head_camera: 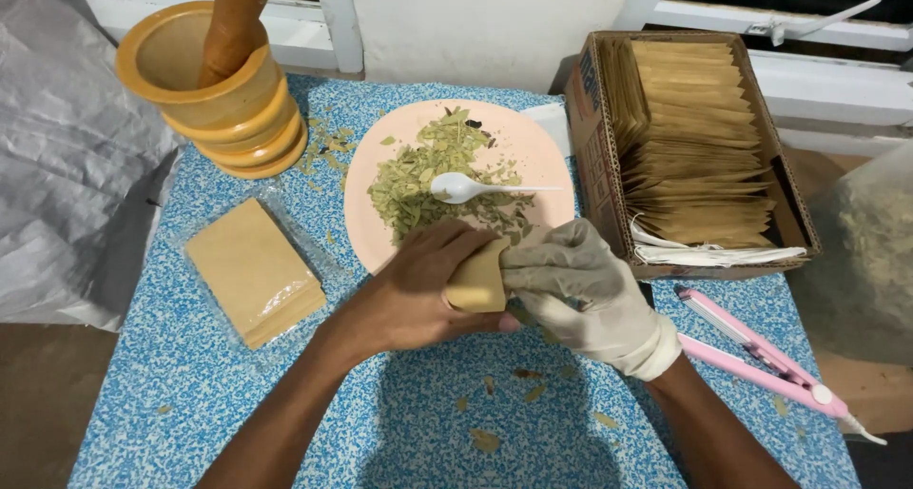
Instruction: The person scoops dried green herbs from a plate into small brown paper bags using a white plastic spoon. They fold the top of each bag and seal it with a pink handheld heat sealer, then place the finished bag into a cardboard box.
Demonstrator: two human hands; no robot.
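1. My left hand is bare. Its fingers are curled closed around a small tan paper sachet, gripping it from the left side.
2. My right hand wears a pale glove. Its fingers are pinched onto the right edge of the same sachet, so both hands hold it between them.
3. The sachet sits just above the tabletop, at the near rim of the pink plate, upright or slightly tilted; I cannot tell whether its mouth is open.
4. The plate carries a heap of crushed dried green leaves. A white plastic spoon lies on the heap, handle pointing right.
5. A flat stack of tan sachets in clear wrap lies to the left of my left hand, apart from it.
6. A cardboard box to the right of the plate holds many upright tan sachets in rows.
7. A pink handheld sealer lies on the table near my right wrist, not touching it.
8. A wooden mortar with pestle stands at the far left corner.
9. Loose leaf fragments are scattered on the blue speckled table.
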